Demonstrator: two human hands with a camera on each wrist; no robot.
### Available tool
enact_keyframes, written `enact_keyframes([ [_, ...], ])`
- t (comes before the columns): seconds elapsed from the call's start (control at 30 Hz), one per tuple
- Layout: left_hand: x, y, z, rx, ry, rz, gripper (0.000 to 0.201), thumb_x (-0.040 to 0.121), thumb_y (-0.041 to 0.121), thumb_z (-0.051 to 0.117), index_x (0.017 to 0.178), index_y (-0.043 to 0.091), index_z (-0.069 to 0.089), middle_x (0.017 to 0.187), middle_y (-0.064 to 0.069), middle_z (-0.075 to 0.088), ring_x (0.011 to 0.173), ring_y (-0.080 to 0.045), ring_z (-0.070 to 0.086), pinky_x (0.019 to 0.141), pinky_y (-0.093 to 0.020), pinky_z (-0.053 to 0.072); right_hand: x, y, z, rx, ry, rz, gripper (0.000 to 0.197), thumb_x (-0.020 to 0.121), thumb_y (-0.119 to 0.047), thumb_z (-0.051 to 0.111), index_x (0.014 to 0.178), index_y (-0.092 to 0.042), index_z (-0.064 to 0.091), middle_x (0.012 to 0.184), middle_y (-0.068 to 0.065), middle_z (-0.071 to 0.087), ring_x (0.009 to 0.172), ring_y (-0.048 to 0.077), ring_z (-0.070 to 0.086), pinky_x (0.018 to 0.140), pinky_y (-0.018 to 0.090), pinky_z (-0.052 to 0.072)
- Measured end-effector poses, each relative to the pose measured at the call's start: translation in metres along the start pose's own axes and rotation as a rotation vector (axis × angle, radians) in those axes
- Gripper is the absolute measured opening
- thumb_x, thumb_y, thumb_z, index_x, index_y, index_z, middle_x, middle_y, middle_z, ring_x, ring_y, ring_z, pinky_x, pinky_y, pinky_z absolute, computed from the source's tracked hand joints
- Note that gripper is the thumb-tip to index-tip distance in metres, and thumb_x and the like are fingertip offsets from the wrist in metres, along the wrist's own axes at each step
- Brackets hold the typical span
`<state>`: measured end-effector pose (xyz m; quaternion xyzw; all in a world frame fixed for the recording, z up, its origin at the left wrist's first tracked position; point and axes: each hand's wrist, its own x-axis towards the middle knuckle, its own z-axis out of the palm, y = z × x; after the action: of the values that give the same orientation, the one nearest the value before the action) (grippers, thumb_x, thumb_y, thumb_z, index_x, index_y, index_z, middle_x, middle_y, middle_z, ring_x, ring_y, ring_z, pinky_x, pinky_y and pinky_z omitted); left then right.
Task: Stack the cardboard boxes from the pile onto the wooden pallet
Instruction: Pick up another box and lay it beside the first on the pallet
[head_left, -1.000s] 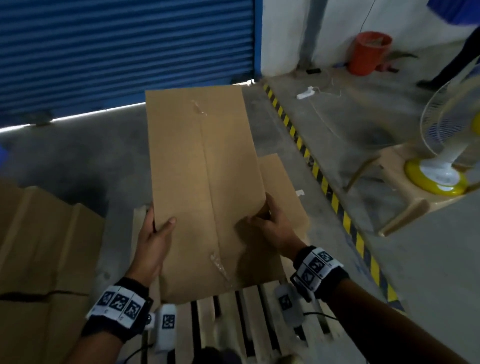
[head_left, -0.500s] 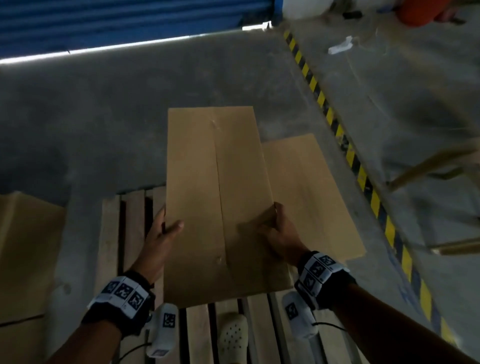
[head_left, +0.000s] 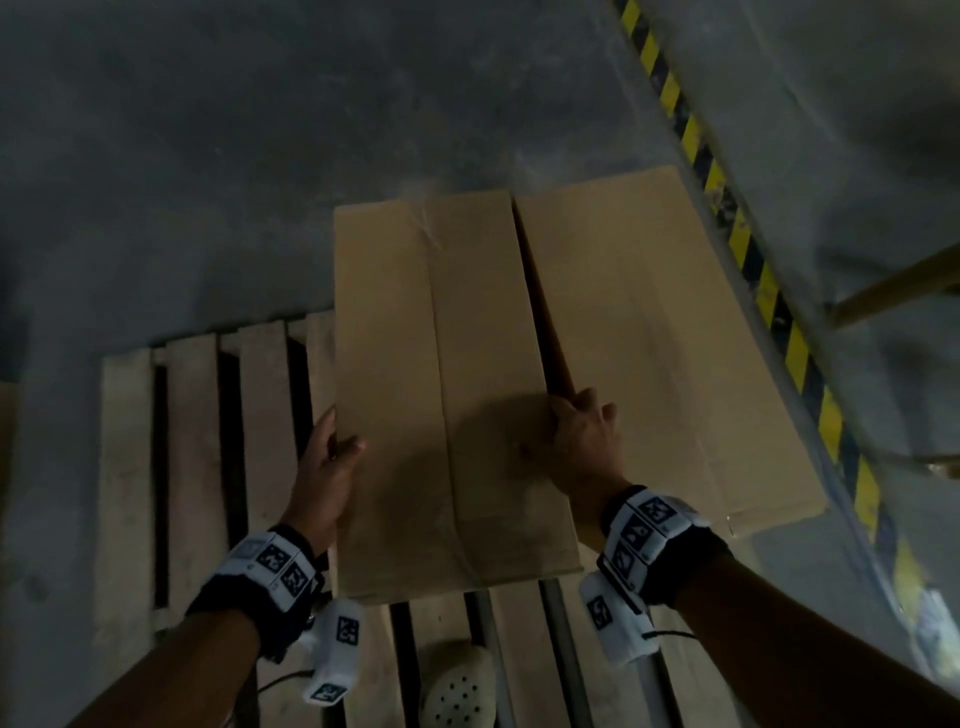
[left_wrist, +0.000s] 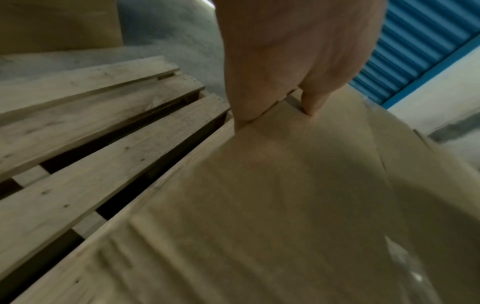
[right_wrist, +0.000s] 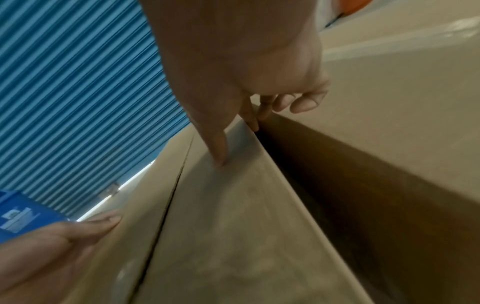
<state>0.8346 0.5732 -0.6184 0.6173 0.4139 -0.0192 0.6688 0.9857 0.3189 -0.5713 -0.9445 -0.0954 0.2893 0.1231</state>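
Observation:
I hold a flat brown cardboard box (head_left: 441, 374) low over the wooden pallet (head_left: 197, 441). My left hand (head_left: 327, 457) grips its left edge, thumb on top and fingers underneath. My right hand (head_left: 582, 441) grips its right edge, thumb on the top face and fingers down in the gap. A second cardboard box (head_left: 665, 353) lies on the pallet's right part, edge to edge with the held one. In the left wrist view the box (left_wrist: 285, 205) nearly touches the pallet slats (left_wrist: 78, 144). In the right wrist view the thumb presses the box top (right_wrist: 221, 205) beside the dark gap.
A yellow and black hazard stripe (head_left: 727, 208) runs along the grey concrete floor (head_left: 260, 130) right of the pallet. A white perforated shoe (head_left: 457, 691) stands on the slats near me. Another cardboard piece (left_wrist: 57, 22) and a blue roller shutter (left_wrist: 420, 47) appear in the left wrist view.
The box came down from a raised, tilted hold to lie nearly flat on the pallet beside the second box. My head tipped down, so the shutter left the head view.

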Motion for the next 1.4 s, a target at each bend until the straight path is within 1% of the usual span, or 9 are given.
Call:
enact_keyframes([
  [0.2, 0.012, -0.018, 0.010, 0.150, 0.076, -0.020, 0.061, 0.099, 0.037, 0.055, 0.154, 0.043, 0.029, 0.157, 0.006, 0.041, 0.142, -0.021, 0.041, 0.118, -0.052, 0.033, -0.004, 0.020, 0.003, 0.007, 0.106, -0.028, 0.062, 0.088, -0.041, 0.063, 0.144, -0.024, 0.041, 0.134, 0.004, 0.039, 0.118, 0.029, 0.035, 0.092, 0.042, 0.039],
  [0.53, 0.020, -0.025, 0.032, 0.176, 0.055, -0.020, 0.062, 0.105, 0.027, 0.048, 0.158, 0.041, 0.021, 0.164, 0.007, 0.027, 0.149, -0.018, 0.029, 0.123, -0.048, 0.026, -0.008, 0.044, -0.011, -0.093, 0.045, -0.145, 0.066, 0.090, -0.032, 0.055, 0.151, -0.025, 0.031, 0.149, -0.001, 0.030, 0.130, 0.029, 0.031, 0.099, 0.046, 0.040],
  [0.63, 0.010, -0.018, 0.043, 0.586, 0.113, 0.088, 0.072, 0.102, 0.026, 0.055, 0.162, 0.020, 0.014, 0.167, -0.012, 0.017, 0.153, -0.034, 0.017, 0.122, -0.055, 0.022, -0.008, 0.056, -0.024, -0.029, -0.003, -0.227, 0.061, 0.093, -0.026, 0.057, 0.150, -0.023, 0.036, 0.153, 0.000, 0.033, 0.135, 0.029, 0.031, 0.104, 0.047, 0.042],
  [0.7, -0.011, -0.006, 0.067, 0.918, 0.147, 0.333, 0.071, 0.101, 0.028, 0.057, 0.158, 0.003, 0.022, 0.164, -0.026, 0.017, 0.151, -0.045, 0.014, 0.119, -0.060, 0.023, -0.013, 0.069, -0.032, 0.014, 0.014, -0.251, 0.059, 0.093, -0.024, 0.059, 0.148, -0.020, 0.040, 0.154, 0.002, 0.034, 0.138, 0.027, 0.031, 0.107, 0.047, 0.041],
  [0.8, -0.056, 0.002, 0.117, 1.059, -0.058, 0.650, 0.072, 0.097, 0.048, 0.040, 0.154, 0.004, 0.033, 0.160, -0.028, 0.025, 0.149, -0.047, 0.021, 0.117, -0.062, 0.026, -0.031, 0.090, -0.035, -0.078, 0.034, -0.303, 0.065, 0.086, -0.024, 0.064, 0.146, -0.025, 0.042, 0.159, 0.001, 0.027, 0.147, 0.024, 0.019, 0.114, 0.046, 0.033],
  [1.0, -0.092, -0.034, 0.195, 1.288, -0.358, 0.604, 0.113, 0.073, 0.094, 0.012, 0.161, 0.025, -0.002, 0.167, -0.011, -0.016, 0.153, -0.030, -0.019, 0.118, -0.061, -0.006, -0.071, 0.137, -0.010, -0.468, -0.161, -0.450, 0.109, 0.081, -0.058, 0.067, 0.156, -0.035, -0.008, 0.160, 0.002, -0.029, 0.148, 0.029, -0.025, 0.119, 0.058, -0.003],
  [1.07, -0.094, -0.044, 0.202, 1.363, -0.325, 0.542, 0.109, 0.079, 0.089, 0.030, 0.161, 0.026, -0.004, 0.168, -0.012, -0.015, 0.154, -0.035, -0.007, 0.118, -0.068, 0.005, -0.076, 0.153, 0.006, -0.470, -0.136, -0.433, 0.119, 0.076, -0.048, 0.076, 0.156, -0.032, -0.010, 0.159, 0.004, -0.028, 0.150, 0.034, -0.017, 0.118, 0.063, 0.005],
  [1.17, -0.101, -0.043, 0.209, 1.428, -0.296, 0.507, 0.100, 0.090, 0.059, 0.061, 0.162, 0.025, -0.001, 0.168, -0.011, -0.012, 0.152, -0.038, 0.009, 0.118, -0.060, 0.022, -0.074, 0.160, 0.022, -0.356, 0.011, -0.408, 0.108, 0.071, -0.018, 0.081, 0.156, -0.031, 0.016, 0.166, 0.008, 0.004, 0.150, 0.040, 0.011, 0.114, 0.064, 0.024],
  [1.4, -0.105, -0.033, 0.209, 1.431, -0.315, 0.488, 0.096, 0.091, 0.045, 0.065, 0.161, 0.027, 0.002, 0.169, -0.008, -0.010, 0.154, -0.033, 0.004, 0.119, -0.056, 0.026, -0.075, 0.157, 0.027, -0.293, 0.063, -0.373, 0.095, 0.081, -0.012, 0.070, 0.157, -0.034, 0.018, 0.166, 0.007, 0.001, 0.151, 0.039, 0.004, 0.119, 0.060, 0.016],
])
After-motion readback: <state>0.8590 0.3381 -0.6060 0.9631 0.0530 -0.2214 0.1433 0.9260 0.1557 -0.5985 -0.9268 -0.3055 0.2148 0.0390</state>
